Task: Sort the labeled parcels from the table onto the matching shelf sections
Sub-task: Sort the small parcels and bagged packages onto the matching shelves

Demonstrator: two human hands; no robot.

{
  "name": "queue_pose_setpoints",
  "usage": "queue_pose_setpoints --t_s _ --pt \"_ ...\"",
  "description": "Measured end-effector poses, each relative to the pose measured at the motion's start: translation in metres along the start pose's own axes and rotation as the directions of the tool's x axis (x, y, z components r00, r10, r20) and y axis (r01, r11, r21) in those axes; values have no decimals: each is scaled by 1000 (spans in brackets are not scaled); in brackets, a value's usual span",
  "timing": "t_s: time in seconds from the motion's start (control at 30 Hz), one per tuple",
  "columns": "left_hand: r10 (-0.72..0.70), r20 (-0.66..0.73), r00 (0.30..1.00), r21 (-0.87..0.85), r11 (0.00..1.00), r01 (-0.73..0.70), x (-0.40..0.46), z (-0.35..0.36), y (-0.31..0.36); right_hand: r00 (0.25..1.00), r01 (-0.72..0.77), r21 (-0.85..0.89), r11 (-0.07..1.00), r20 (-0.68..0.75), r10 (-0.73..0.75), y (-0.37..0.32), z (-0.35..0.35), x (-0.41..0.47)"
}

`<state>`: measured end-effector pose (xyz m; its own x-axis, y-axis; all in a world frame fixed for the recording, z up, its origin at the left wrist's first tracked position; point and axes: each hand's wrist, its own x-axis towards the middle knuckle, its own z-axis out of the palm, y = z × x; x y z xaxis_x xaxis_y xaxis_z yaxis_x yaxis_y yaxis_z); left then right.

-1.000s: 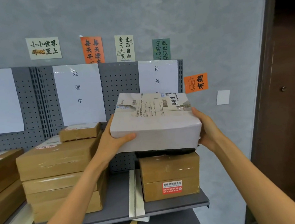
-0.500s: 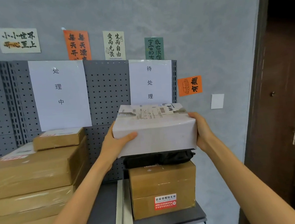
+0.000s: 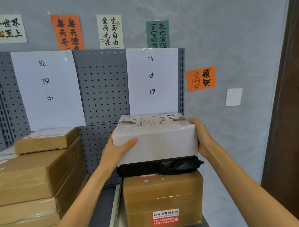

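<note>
Both hands' grip, left hand (image 3: 116,152), right hand (image 3: 201,138): white parcel (image 3: 155,139) atop black package (image 3: 160,168).

There is a single view, taken from a camera worn on the person's head. It faces forward at a grey pegboard shelf (image 3: 104,91) against a blue-grey wall (image 3: 219,27), roughly level with the shelf's upper section, and stands close: both forearms reach in from the bottom edge toward the middle of the picture. The wide lens bends the straight lines near the borders. The shelf runs off the left edge, a dark door (image 3: 296,119) fills the right edge, and wall posters (image 3: 110,31) sit near the top. No second view overlaps it.
</note>
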<state>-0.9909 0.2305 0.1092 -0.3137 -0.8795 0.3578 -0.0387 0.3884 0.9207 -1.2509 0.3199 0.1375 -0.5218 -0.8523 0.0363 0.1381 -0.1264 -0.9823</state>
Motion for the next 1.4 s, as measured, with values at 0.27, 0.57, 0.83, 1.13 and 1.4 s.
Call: queue_pose_setpoints --t_s 0.27,0.57,0.83,1.13,1.4 --pt "30 -12 999 52 998 -29 9 9 0 999 -25 12 1000 36 24 5 -6 20" --pt "12 -7 1000 45 999 -12 5 14 0 995 -46 30 998 91 44 4 -9 21" --pt "-49 -38 998 50 997 51 6 9 17 999 34 -88 995 -29 -37 -12 -12 9" --pt "32 -125 992 304 953 7 -1 -12 58 925 308 -614 726 14 -380 -48 3 -32" --pt "185 -36 982 642 757 -118 -47 -52 87 876 437 -803 406 276 -397 -54 59 -91"
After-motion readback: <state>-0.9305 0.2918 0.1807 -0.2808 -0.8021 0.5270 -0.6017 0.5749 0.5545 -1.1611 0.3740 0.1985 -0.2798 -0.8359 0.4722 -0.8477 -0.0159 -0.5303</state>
